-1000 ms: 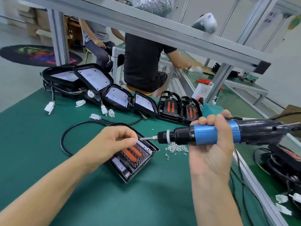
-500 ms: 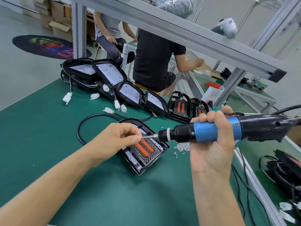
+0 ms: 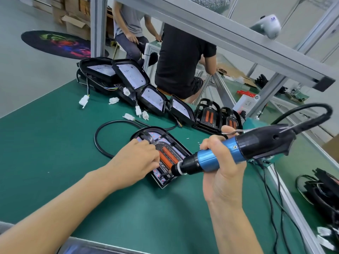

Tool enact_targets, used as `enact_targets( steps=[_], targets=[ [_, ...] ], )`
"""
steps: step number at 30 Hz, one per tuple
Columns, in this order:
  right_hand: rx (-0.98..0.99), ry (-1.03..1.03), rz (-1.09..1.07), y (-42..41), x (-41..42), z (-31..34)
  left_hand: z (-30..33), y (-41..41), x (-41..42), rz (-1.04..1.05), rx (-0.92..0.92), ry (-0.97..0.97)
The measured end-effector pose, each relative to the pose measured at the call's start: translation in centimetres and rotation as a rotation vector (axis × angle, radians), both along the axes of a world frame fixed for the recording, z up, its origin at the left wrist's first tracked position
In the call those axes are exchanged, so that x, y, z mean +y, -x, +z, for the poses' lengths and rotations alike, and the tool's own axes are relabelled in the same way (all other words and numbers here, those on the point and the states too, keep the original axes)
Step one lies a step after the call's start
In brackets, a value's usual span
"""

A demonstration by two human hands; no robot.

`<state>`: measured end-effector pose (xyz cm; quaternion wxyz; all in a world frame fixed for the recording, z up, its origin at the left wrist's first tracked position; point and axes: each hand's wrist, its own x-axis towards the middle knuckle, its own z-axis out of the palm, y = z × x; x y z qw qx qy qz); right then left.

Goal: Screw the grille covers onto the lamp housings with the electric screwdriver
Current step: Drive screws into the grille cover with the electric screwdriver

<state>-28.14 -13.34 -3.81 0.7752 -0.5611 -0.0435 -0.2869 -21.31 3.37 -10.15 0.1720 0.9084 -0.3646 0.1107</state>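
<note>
Blue-black screwdriver [image 3: 229, 153] (orange lamp strips [image 3: 167, 156]), green mat [image 3: 55, 143]
</note>
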Motion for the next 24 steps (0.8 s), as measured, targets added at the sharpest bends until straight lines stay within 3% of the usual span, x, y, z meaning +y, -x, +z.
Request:
enact_targets(
  steps=[19,24],
  targets=[
    [-0.029,0.017,0.078,0.0,0.2,-0.4,0.0,0.0,0.0,0.027,0.031,-0.041],
    [0.001,-0.084,0.012,0.4,-0.5,-0.1,1.1,-0.1,0.2,0.015,0.033,-0.039]
  ],
)
